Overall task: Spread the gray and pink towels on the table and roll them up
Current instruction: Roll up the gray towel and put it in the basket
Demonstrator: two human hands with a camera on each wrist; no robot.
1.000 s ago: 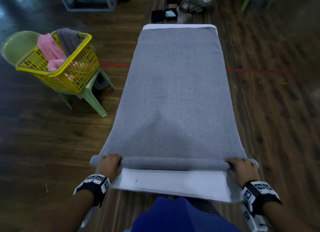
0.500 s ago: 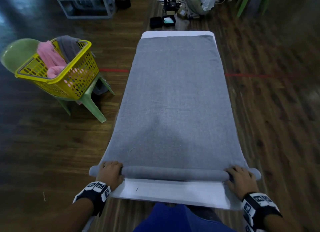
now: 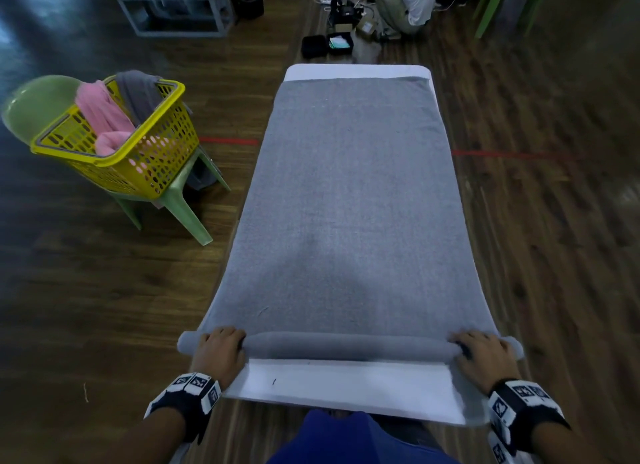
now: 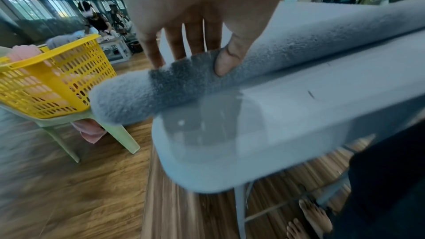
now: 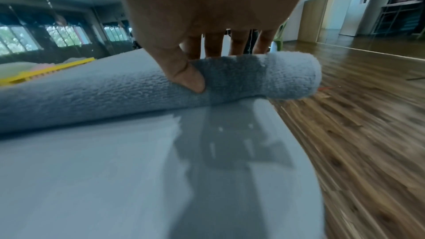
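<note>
gray towel (image 3: 349, 200) rolled slightly farther, both hands gripping, wristband markings seemingly unreadable

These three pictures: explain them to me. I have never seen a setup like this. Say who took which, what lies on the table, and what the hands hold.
No machine here: a person wears three cameras. The head view looks down over both arms; each wrist view looks along one hand. A gray towel lies spread along a white table, its near end already rolled into a tube. The left hand grips the tube's left end, the right hand its right end, thumbs in front, fingers over the top. Beside the table, a yellow basket on a green chair holds a pink towel.
</note>
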